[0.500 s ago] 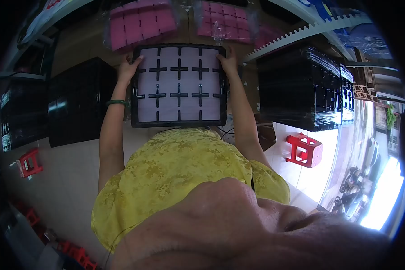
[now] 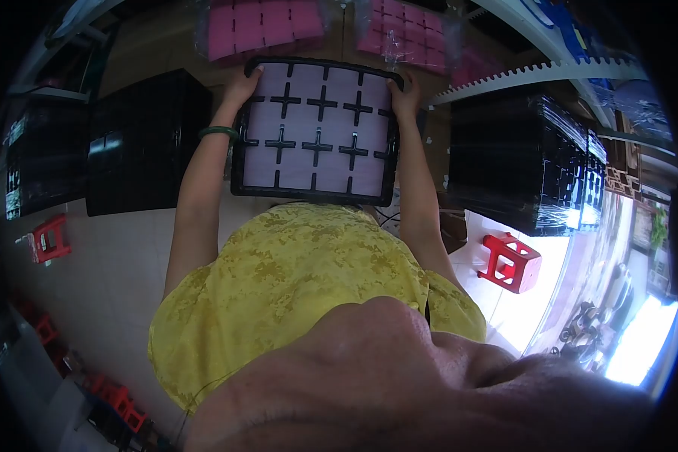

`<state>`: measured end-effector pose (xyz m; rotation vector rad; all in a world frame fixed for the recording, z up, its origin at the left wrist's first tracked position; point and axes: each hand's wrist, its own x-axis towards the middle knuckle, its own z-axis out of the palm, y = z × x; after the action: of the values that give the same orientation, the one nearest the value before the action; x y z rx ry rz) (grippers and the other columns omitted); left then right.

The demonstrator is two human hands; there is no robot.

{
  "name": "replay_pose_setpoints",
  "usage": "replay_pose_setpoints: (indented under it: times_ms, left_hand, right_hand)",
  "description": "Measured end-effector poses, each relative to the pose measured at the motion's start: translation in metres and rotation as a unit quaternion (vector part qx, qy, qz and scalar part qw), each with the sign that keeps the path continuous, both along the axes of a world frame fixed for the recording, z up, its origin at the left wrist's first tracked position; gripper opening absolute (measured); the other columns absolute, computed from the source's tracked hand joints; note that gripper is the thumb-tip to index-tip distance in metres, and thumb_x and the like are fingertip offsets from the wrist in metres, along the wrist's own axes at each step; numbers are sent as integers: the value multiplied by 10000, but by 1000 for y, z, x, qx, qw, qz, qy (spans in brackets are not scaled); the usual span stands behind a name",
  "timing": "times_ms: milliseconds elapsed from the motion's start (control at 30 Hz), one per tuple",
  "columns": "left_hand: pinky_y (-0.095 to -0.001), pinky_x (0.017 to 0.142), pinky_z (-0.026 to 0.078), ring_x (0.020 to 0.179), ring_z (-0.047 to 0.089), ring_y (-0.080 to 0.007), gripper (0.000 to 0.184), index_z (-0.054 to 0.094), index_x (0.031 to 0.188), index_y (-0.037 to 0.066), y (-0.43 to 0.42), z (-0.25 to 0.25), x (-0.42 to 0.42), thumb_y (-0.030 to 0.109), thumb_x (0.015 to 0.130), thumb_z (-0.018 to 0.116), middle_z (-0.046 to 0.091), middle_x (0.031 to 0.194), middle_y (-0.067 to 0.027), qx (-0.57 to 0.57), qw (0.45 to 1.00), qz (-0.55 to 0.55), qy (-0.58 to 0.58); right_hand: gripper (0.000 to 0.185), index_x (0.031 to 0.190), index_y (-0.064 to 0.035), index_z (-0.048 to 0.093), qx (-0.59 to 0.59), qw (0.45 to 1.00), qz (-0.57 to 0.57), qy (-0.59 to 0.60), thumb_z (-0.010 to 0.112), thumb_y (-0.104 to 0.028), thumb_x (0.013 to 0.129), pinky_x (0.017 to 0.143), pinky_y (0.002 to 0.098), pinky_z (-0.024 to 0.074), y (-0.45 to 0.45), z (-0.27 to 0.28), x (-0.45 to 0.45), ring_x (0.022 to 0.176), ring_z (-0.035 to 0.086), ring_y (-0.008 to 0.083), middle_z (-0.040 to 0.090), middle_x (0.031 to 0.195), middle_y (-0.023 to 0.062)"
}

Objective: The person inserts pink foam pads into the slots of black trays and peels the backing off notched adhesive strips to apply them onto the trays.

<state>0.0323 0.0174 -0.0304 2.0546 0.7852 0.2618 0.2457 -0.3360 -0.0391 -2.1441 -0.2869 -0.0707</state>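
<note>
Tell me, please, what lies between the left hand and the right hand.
In the head view, the black-rimmed tray with its pale purple panel lies between the left hand and the right hand, each gripping one side.

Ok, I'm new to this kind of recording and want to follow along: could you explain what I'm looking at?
There is no machine here: a person works with two bare hands. The camera is worn on the head and looks forward and down, so the wearer's yellow top fills the lower middle.

The left hand, with a green bangle at its wrist, and the right hand hold a black tray near its two far corners. A pale lilac layer shows behind the tray's cross-shaped bars. I can't tell whether anything supports it from below.

Beyond it, pink sheets in clear wrapping lie on a brown surface. A red stool stands on the floor to the right.
</note>
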Motion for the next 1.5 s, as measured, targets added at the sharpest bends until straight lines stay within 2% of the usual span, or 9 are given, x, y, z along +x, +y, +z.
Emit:
replay_pose_setpoints:
  times_ms: [333,533,700,900,1000,1133,1233,1300,1500]
  left_hand:
    - [-404,981,455,1142,608,-387,857,615,1247,2,-2,11,-2,732,801,552,646,1189,-248,-12,988,11,154]
    - [-408,1028,427,1230,542,-424,1106,410,1378,-114,-63,19,-112,781,752,582,546,1290,-336,32,998,55,24]
    - [-385,1016,437,1172,580,-326,1002,330,1405,-92,-106,26,-167,517,750,781,580,1239,-251,-101,995,-23,4]
    - [-365,993,457,1142,589,-278,962,337,1404,-60,-107,5,-201,379,712,841,574,1242,-210,-189,973,-116,-60]
    - [-361,993,457,1151,584,-276,957,339,1409,-43,-116,40,-188,331,693,853,569,1255,-203,-200,979,-28,12]
    - [-352,997,449,1161,576,-274,937,363,1396,-33,-112,27,-197,286,672,867,577,1251,-192,-231,971,-42,-35]
    - [-348,997,447,1157,578,-276,925,375,1386,-34,-104,23,-209,288,672,868,580,1242,-189,-248,964,-91,-43]
    - [-343,1000,442,1152,580,-271,888,385,1379,-29,-106,15,-208,251,684,860,581,1242,-180,-211,975,-62,-23]
    - [-360,1029,414,1179,558,-262,910,373,1404,-19,-109,18,-215,234,685,869,574,1261,-171,-295,953,-61,-26]
  right_hand:
    - [846,1347,-80,527,-86,994,-54,36,801,-510,672,1042,490,388,-7,7,-17,1237,507,392,565,1303,220]
    - [916,1376,-94,489,-103,995,13,10,803,-557,651,1094,517,310,-63,42,-111,1323,394,388,505,1361,207]
    - [1061,1462,-106,374,-189,980,38,41,841,-533,610,1153,528,187,-104,26,-187,1372,316,405,379,1461,210]
    - [1133,1480,-95,346,-107,985,67,115,883,-484,561,1157,505,202,-139,26,-218,1406,268,396,350,1471,229]
    - [1133,1477,-77,353,-30,989,-3,144,887,-474,560,1148,505,236,-130,16,-211,1403,288,386,349,1471,237]
    - [1149,1475,-50,351,35,982,29,185,910,-412,539,1120,433,331,-139,7,-211,1348,400,366,406,1438,241]
    - [1063,1478,12,323,42,982,54,176,896,-202,610,1032,329,426,-141,6,-209,1154,581,287,508,1359,218]
    - [1071,1486,7,312,-2,985,57,162,893,-188,607,1038,329,422,-130,1,-207,1168,573,284,504,1369,213]
    - [1203,1511,-109,310,-79,975,59,199,885,-463,515,1145,480,289,-144,20,-203,1386,330,415,350,1490,233]
